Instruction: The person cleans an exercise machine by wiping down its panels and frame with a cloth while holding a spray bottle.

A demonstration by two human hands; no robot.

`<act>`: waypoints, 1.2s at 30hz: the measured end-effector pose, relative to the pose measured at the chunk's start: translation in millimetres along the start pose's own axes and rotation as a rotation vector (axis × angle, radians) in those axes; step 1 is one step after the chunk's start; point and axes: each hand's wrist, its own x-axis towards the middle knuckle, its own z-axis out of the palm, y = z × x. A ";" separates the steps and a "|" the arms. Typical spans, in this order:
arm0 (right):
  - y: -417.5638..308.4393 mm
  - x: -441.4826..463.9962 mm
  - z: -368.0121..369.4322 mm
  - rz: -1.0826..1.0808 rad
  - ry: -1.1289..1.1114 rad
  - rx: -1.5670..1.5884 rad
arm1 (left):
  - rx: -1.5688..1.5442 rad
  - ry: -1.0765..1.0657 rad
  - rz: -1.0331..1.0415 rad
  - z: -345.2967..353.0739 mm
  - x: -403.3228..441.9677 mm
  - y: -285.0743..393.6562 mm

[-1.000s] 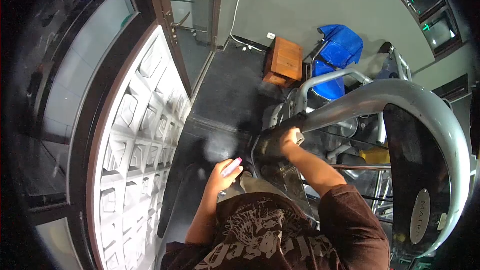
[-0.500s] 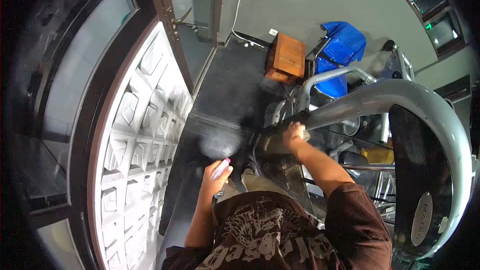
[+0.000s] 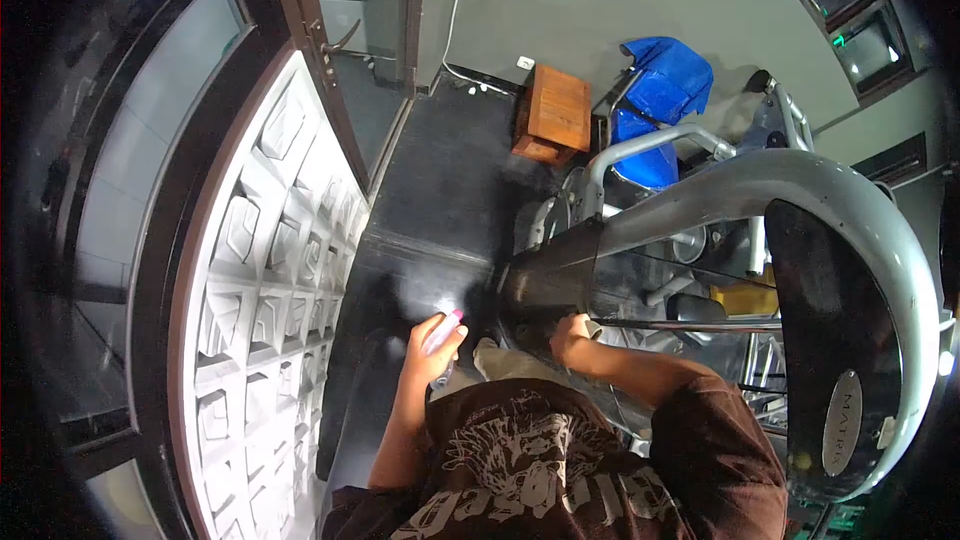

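Note:
In the head view my left hand (image 3: pixel 424 352) is wrapped round a small clear spray bottle (image 3: pixel 441 334) with a pink top, held over the dark floor in front of me. My right hand (image 3: pixel 571 343) is closed on a pale cloth (image 3: pixel 593 329), of which only a small edge shows past the fingers. It is against or very close to the dark panel (image 3: pixel 545 290) on the near side of a silver-framed gym machine (image 3: pixel 760 185). Whether the cloth presses on the panel there is hard to tell.
A white relief wall panel (image 3: pixel 262 315) and a door with a lever handle (image 3: pixel 345 37) stand on the left. Beyond the machine are a wooden box (image 3: pixel 556 108) and a seat with a blue cover (image 3: pixel 665 85). A white cable (image 3: pixel 457 15) runs down the wall.
My right hand has moved down the panel towards my body with the cloth. My left hand keeps hold of the spray bottle at nearly the same place. The view has shifted slightly.

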 end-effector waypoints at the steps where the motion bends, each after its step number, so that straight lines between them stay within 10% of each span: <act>1: -1.4 5.3 1.7 0.020 -0.002 -0.003 | 0.007 -0.009 0.002 0.2 0.3 -0.7; 8: 83.3 59.4 -32.8 0.426 0.507 0.272 | 0.006 -0.041 0.018 4.7 9.1 14.3; 19: -5.8 23.3 -3.1 -0.021 0.014 0.166 | -0.003 -0.014 0.000 5.5 11.2 22.6; 30: 121.5 35.5 -54.2 0.382 0.471 0.453 | -0.032 -0.044 0.001 23.0 22.4 30.8; 36: 50.1 64.7 -23.2 0.176 0.315 0.041 | -0.045 -0.021 0.009 22.5 20.6 25.0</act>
